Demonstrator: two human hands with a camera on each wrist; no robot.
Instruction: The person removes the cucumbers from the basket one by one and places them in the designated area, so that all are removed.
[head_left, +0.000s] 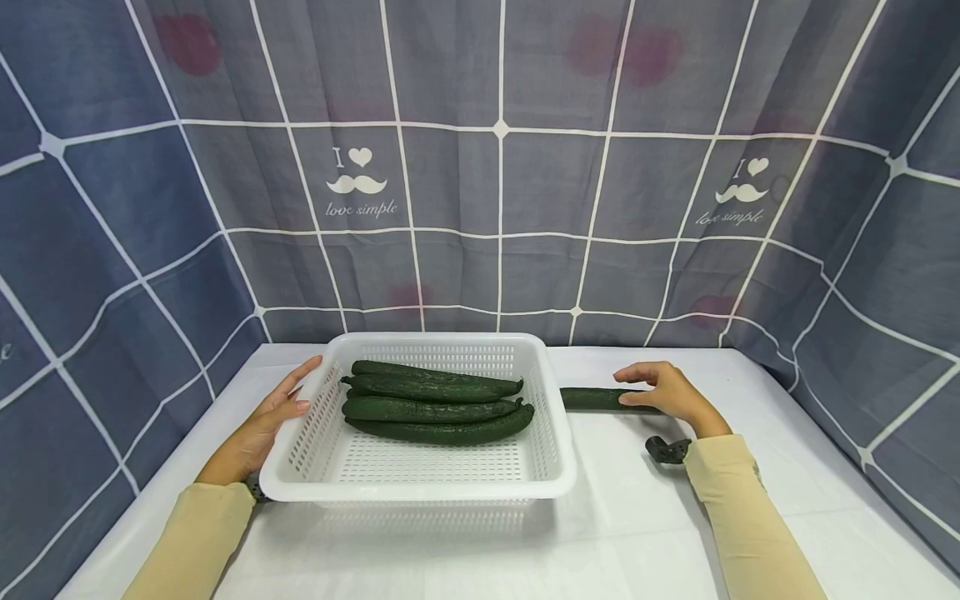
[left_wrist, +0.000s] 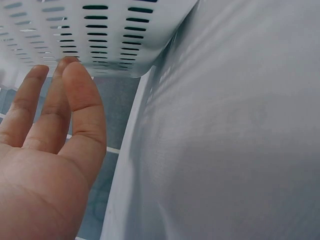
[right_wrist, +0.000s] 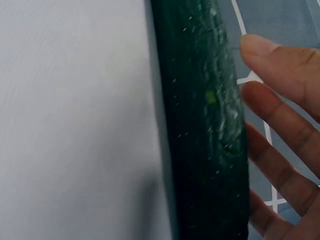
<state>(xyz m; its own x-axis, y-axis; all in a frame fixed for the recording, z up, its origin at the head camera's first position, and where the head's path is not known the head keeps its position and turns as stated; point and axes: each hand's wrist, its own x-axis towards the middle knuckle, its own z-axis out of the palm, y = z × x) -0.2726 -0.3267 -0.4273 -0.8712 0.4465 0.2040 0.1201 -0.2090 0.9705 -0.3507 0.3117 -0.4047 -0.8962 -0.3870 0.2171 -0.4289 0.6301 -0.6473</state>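
A white perforated plastic basket (head_left: 420, 490) stands on the table, holding several dark green cucumbers (head_left: 431, 410) that lie side by side. My left hand (head_left: 255, 433) is at the basket's left side, with its fingers extended and the thumb at the rim. In the left wrist view, the fingertips (left_wrist: 82, 82) overlap the slotted basket wall (left_wrist: 95, 30). To the right of the basket lies one more cucumber (head_left: 592, 399), its left end behind the rim. Over its right part is my right hand (head_left: 671, 393), fingers loosely bent. The right wrist view has the fingers spread along one side of this cucumber (right_wrist: 205, 125).
A white cloth covers the table (head_left: 420, 558). A dark grey-blue curtain (head_left: 450, 183) with white grid lines rises behind the table and along both sides. A black wrist camera (head_left: 666, 450) sits by the right wrist.
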